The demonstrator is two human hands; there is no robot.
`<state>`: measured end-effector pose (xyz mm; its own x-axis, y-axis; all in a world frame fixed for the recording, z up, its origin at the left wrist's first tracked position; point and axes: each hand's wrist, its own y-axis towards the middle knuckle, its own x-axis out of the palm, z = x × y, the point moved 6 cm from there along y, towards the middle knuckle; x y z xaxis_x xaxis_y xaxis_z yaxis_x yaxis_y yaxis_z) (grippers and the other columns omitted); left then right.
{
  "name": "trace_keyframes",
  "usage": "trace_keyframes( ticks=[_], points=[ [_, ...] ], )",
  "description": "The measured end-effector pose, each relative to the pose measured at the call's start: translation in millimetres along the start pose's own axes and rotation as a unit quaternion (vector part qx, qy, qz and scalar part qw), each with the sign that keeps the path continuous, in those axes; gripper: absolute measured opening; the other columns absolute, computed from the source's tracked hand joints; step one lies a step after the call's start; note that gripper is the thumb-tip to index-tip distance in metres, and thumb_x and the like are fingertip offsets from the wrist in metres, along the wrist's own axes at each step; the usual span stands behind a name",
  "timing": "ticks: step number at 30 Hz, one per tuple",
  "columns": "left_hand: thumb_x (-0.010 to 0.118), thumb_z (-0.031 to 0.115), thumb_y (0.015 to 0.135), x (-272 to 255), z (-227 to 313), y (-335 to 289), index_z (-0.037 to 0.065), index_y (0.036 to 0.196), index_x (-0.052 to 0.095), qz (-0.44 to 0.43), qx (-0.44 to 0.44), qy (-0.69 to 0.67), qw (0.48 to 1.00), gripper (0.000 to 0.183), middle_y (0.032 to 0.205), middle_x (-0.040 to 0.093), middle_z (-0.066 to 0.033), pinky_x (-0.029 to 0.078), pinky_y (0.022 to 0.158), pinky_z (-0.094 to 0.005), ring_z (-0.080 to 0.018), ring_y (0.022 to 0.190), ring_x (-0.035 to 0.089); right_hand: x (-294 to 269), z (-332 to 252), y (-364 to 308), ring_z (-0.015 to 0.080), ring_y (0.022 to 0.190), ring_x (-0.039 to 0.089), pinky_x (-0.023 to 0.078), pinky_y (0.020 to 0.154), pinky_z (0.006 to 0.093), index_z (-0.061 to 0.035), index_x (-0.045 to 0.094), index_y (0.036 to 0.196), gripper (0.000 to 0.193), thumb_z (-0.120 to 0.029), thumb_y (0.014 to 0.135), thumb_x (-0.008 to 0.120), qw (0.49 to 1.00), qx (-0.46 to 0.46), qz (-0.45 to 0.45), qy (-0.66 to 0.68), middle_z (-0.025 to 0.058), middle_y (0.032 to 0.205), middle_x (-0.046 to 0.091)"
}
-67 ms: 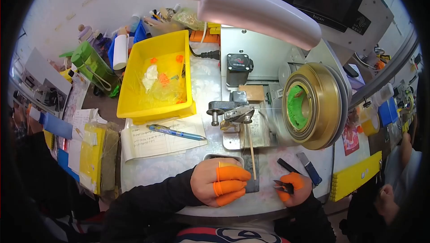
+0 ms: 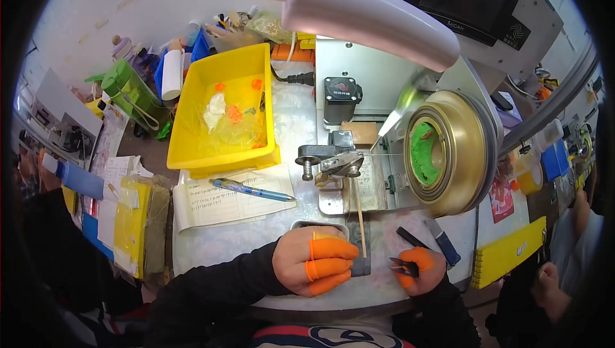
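Note:
My left hand (image 2: 314,262), with orange finger cots, rests at the near edge of the table. Its fingers are curled and pressed together; what they hold, if anything, is hidden. Behind it sits a small pale dish (image 2: 320,225), mostly covered. My right hand (image 2: 423,271), also in orange cots, is closed round small dark snips (image 2: 405,267), blades pointing left. Between the hands a thin wooden stick (image 2: 360,223) comes down from the metal clamp (image 2: 339,167) of a winding machine over a dark flat plate (image 2: 362,266). To the right stands a gold wheel (image 2: 456,156) with a green core.
A yellow bin (image 2: 221,149) holds orange and white scraps. Below it lie a notebook (image 2: 198,210) and a blue pen (image 2: 253,190). A pink lamp (image 2: 371,15) hangs overhead. Dark blue tool (image 2: 443,243) and yellow folder (image 2: 510,252) lie right. Another person's hand (image 2: 549,290) shows far right.
A blurred pale blade-like part has swung from low beside the gold wheel to its upper left. The wheel's rim looks blurred and shifted. Both my hands stay almost still.

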<state>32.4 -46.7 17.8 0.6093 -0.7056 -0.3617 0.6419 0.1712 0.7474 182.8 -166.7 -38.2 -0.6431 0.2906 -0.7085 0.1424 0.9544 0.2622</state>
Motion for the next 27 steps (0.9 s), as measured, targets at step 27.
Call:
trace_keyframes(
  ticks=[27],
  points=[
    [0.046,0.016,0.076,13,8,-14,0.005,0.078,0.044,-0.032,-0.069,0.16,0.984,0.011,0.076,0.045,-0.0129,0.038,0.066,-0.0348,-0.0214,0.065,0.044,1,7,-7,0.0239,0.059,0.054,0.044,0.049,0.0319,-0.0108,0.052,0.088,0.021,-0.021,0.07,0.057,0.998,-0.034,0.035,-0.026,0.0064,0.07,0.053]
  ],
)
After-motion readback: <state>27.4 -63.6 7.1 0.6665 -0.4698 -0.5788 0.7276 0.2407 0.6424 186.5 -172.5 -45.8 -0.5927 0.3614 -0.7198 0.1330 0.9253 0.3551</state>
